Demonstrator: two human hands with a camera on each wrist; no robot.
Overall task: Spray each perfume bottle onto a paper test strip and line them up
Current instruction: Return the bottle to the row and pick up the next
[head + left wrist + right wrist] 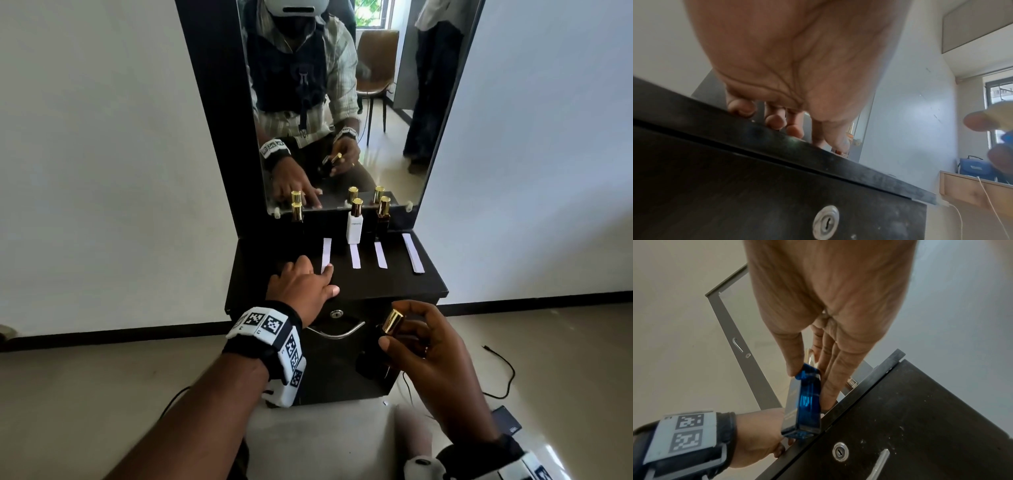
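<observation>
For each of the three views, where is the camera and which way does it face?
Head: worn on the head, looks forward and down at the cabinet, strips and mirror; both hands show.
Left wrist: under the left hand, looks along the palm to fingertips on the cabinet top.
Right wrist: under the right hand, looks at the blue bottle it holds.
All share the cabinet's keyhole.

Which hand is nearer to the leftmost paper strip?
Left. The left hand touches the near end of the leftmost paper strip; the right hand holds a blue perfume bottle off the cabinet's front edge.

A black cabinet (342,284) with a tall mirror (342,102) stands against white walls (102,137) on a pale floor (85,377).
</observation>
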